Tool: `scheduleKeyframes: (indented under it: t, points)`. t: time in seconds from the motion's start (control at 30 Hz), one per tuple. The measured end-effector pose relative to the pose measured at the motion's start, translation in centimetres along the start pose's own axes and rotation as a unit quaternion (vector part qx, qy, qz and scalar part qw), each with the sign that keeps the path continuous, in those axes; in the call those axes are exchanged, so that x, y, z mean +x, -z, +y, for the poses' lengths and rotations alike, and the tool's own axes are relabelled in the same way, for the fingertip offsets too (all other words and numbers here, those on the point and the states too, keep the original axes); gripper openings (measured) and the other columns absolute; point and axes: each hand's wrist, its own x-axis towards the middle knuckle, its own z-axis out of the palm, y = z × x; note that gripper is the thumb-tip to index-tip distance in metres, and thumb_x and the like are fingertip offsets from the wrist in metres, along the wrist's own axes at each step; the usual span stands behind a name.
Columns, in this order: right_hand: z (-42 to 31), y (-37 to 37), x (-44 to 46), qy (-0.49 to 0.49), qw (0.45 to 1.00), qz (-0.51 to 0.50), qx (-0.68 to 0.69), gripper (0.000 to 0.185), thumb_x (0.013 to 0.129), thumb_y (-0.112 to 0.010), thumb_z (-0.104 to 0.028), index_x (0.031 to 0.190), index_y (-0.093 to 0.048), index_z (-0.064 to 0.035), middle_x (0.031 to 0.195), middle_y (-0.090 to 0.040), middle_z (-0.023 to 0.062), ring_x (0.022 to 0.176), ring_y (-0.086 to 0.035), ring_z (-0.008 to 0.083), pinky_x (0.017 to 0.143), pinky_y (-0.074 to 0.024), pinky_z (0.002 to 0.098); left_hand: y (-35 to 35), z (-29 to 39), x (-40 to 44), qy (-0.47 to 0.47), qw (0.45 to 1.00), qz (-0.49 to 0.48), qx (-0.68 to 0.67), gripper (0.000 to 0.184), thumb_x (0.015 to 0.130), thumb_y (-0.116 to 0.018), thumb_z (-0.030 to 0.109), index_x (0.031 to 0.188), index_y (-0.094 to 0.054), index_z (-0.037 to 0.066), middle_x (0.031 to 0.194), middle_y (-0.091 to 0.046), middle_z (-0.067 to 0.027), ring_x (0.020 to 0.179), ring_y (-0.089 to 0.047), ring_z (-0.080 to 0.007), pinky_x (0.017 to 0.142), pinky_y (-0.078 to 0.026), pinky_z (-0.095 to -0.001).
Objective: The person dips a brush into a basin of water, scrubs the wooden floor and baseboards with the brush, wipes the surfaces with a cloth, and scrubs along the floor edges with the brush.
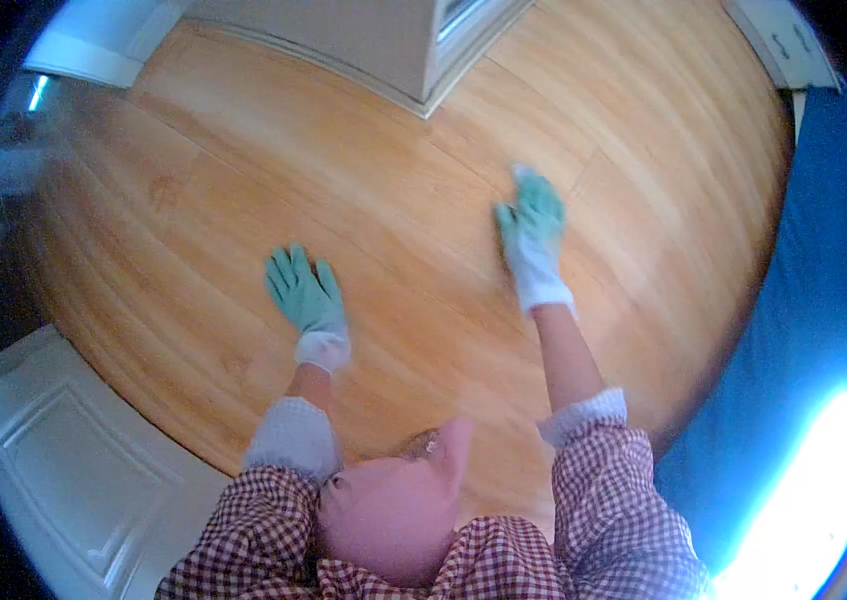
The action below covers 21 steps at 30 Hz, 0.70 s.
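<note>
My left hand (305,290), in a green and white glove, lies on the wood-look floor (413,280) with its fingers spread and nothing in them. Farther forward and to the right, my right hand (537,225) wears a matching glove and is slightly blurred. Its fingers are close together, pressed down toward the floor, with the thumb apart. A small pale patch (521,173) shows at the right fingertips; what it is, I cannot make out. Checked sleeves (608,490) cover both upper forearms.
A pale cabinet or wall corner (423,95) juts into the floor ahead. At lower left is a white panelled door (93,460). Blue fabric (793,290) hangs along the right, below a white drawer unit (793,50). A smooth pink item (393,520) is near my chest.
</note>
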Motion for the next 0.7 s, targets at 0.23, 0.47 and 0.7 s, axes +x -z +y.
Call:
scheduleKeyframes:
  t: [0.23,0.47,0.7]
  points:
    - [1.7,1.5,-25.6,-0.179,0.98,-0.04,-0.078,0.078,0.096,-0.065,-0.035,0.159,-0.033,-0.0027,0.162,-0.036,0.0238,0.149,-0.032,0.044,0.125,-0.0186,0.0533,-2.4,-1.1,0.8,-0.01,0.999,0.028,0.026,0.057,0.107,-0.043,0.04,0.15,-0.048,0.003,0.16,-0.04,-0.0243,0.15,-0.032,-0.0417,0.125,-0.02,-0.0518]
    - [5.9,6.1,-47.5,-0.229,0.967,-0.114,-0.014,0.073,0.093,-0.065,-0.026,0.156,-0.037,-0.0008,0.163,-0.035,0.0218,0.152,-0.031,0.0372,0.127,-0.0171,0.0508,-4.6,-1.9,0.6,-0.034,0.999,0.027,0.028,0.057,0.106,-0.044,0.041,0.151,-0.047,0.005,0.16,-0.042,-0.0207,0.15,-0.034,-0.0396,0.124,-0.022,-0.0518]
    - [10.0,7.0,-56.8,-0.344,0.929,-0.047,-0.125,0.071,0.101,-0.055,-0.031,0.156,-0.031,0.0074,0.164,-0.028,0.0283,0.154,-0.024,0.043,0.128,-0.0129,0.0492,-3.6,-6.7,-8.7,-0.097,0.994,0.042,-0.023,0.061,0.105,-0.046,0.044,0.149,-0.048,0.003,0.158,-0.042,-0.0234,0.149,-0.034,-0.0413,0.124,-0.023,-0.0523]
